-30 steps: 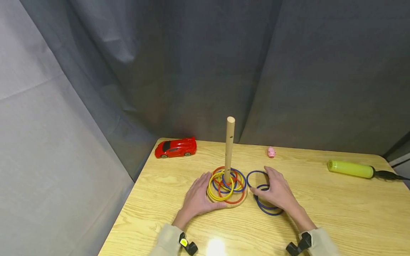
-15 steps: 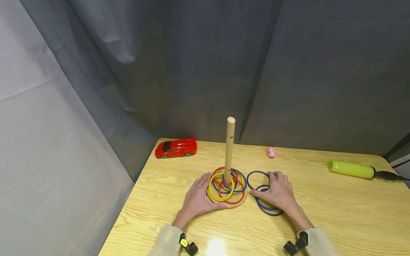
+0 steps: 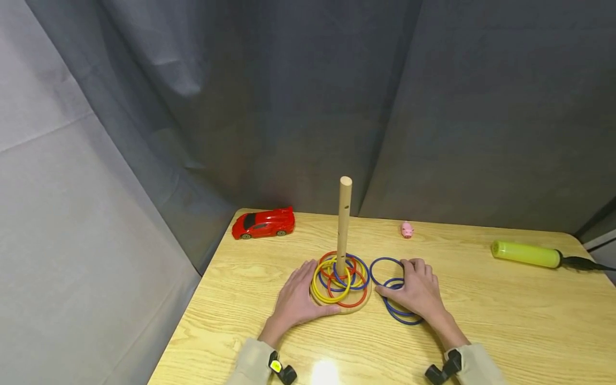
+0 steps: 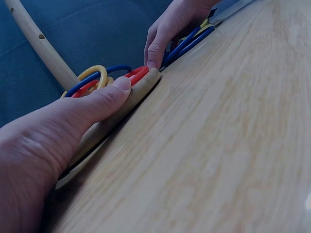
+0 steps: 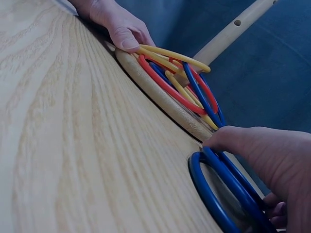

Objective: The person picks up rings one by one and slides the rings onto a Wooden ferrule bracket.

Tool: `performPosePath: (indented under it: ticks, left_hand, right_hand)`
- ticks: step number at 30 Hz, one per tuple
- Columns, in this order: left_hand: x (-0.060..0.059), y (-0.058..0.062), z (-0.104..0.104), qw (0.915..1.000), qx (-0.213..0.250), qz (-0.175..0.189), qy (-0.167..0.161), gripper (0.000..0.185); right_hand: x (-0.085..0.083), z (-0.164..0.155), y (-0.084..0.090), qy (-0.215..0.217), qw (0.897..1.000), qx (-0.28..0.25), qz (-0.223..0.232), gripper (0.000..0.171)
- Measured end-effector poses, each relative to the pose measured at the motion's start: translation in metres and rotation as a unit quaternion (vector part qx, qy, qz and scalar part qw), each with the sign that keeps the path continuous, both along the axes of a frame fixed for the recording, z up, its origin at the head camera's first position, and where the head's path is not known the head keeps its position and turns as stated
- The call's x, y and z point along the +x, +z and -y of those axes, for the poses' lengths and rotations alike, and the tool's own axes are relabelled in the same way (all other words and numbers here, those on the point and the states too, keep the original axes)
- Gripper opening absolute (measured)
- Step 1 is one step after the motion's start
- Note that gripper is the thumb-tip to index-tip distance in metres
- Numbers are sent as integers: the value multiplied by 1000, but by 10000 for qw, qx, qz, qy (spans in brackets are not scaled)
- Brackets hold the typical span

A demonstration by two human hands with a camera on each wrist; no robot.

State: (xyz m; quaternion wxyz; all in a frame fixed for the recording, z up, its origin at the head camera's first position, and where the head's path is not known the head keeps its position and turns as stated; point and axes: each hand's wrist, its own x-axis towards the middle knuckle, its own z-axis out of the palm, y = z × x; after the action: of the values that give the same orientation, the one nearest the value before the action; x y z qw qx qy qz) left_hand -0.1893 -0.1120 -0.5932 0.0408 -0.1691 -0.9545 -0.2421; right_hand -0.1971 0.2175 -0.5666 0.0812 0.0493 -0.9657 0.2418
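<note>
A ring toss stand [image 3: 344, 230] rises upright from its round wooden base [image 5: 165, 103]. Several red, yellow and blue rings lie in a pile around the foot of the post. My left hand [image 3: 299, 297] clasps the base from the left, fingers along its far side and thumb [image 4: 109, 99] over the near rim. Just right of the base lie overlapping blue rings [image 3: 403, 322]. My right hand [image 3: 420, 289] holds blue rings there, its thumb [image 5: 228, 138] at their left side close to the base and its fingers bent on the far side. Its palm hides part of the rings.
At the back left of the wooden table [image 3: 481, 310] stands a red toy car [image 3: 264, 223]. Behind the blue rings is a small pink pig figure [image 3: 407, 230]. A yellow-green hand pump [image 3: 526, 254] with a black end lies far right. Grey curtains [image 3: 298, 107] close off the back.
My right hand's fingers have drawn in from a spread pose and bent onto the blue rings. The left hand, the stand and its rings stay in place.
</note>
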Motion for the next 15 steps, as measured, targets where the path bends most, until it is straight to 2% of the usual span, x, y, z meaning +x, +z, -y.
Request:
performPosePath:
  ticks: [15]
  left_hand:
    - [0, -3, 1, 10000, 32, -15, 32, 139]
  right_hand:
    - [-1, 1, -6, -143, 9996, -46, -219, 106]
